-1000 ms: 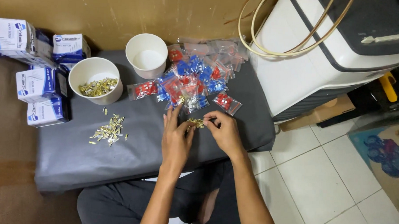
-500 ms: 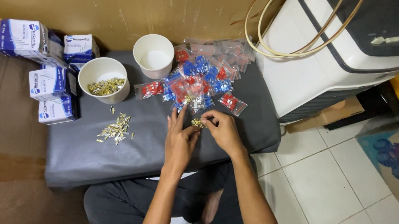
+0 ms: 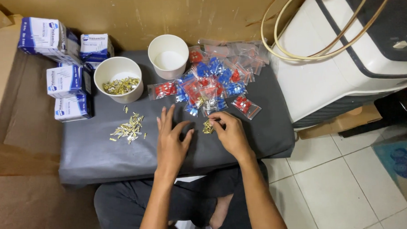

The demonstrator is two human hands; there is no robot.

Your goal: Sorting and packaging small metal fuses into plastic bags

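Brass terminals (image 3: 208, 127) — small cluster on the grey cushion (image 3: 101, 158), pinched at the right hand (image 3: 231, 134) fingertips. Left hand (image 3: 172, 140) flat, fingers spread, grasping nothing, just left of the cluster. Loose terminal pile (image 3: 128, 129) further left; 2 white cups (image 3: 118, 68) far side, red and blue packet bags (image 3: 211, 85) just beyond the hands.

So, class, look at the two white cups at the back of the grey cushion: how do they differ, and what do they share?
The left cup holds a heap of small brass-coloured metal pieces; the right cup shows only its bare white inside. The left cup looks wider across the rim and stands nearer the person; the right cup stands further back, next to the red and blue packets. Both are white, round, upright and open-topped on the grey cushion.
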